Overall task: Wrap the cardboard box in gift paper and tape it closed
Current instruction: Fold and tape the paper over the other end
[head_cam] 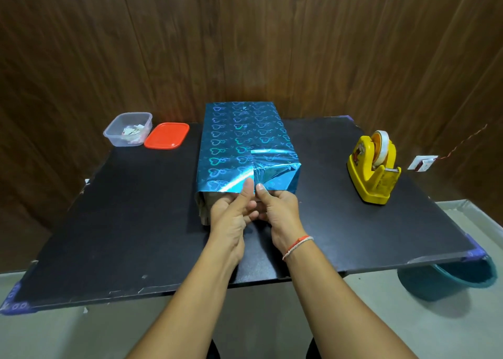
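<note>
- My left hand (231, 211) sits at the near end of the box (239, 143), thumb up and pressed onto the blue gift paper (217, 168), fingers curled under and pinching the loose paper edge.
- My right hand (280, 211) is right beside it, the two thumbs nearly touching; its thumb pins the crumpled fold, fingers closed around paper below. A red-and-white thread band (298, 245) circles that wrist.
- Both hands meet at the middle of the box's near face, so the box runs straight away from them toward the wall.
- The paper covers the top and long sides; the heart pattern shows along the top. At the near end it is open and rumpled, with a silvery inner side showing at the lower left corner.
- The box lies on the black table (109, 222), about midway across.
- Off to my right, well apart from the box, stands the yellow tape dispenser (374, 168) with its roll upright.
- Far left, near the table's back edge: a clear plastic tub (128, 128) with scraps inside, its red lid (166, 135) flat just beside it.
- A teal bin (449, 279) peeks out under the table's right corner.
</note>
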